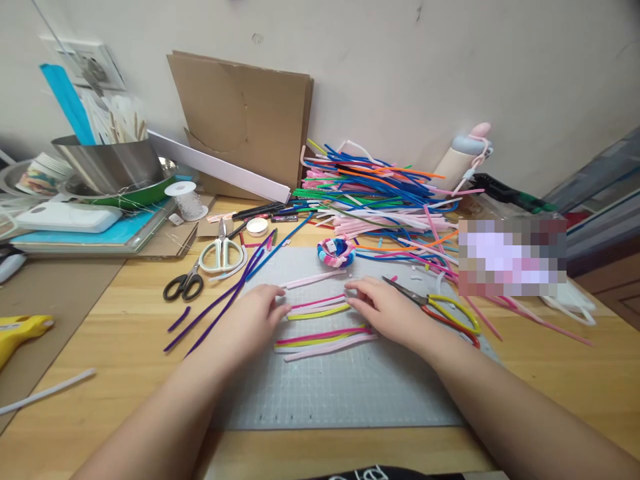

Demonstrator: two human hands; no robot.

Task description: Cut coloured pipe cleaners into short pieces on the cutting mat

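Soft, fairly bright light spreads evenly over the table [120, 293]; its source is out of view. Shadows stay mild, and the bowl [113, 163] carries muted reflections. The wide lens stretches the edges, slight blur softens the strips [330, 349], and (at right) coarse pixels form a patch [513, 257].

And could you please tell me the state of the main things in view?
Short fuzzy strips: loose, roughly parallel
Multicoloured ring: curled into a loop
Yellow-and-orange scissors: lying unheld
White-handled scissors: lying unheld
Black-handled scissors: lying unheld
Cardboard: propped upright
Bottle: capped
Spool: upright
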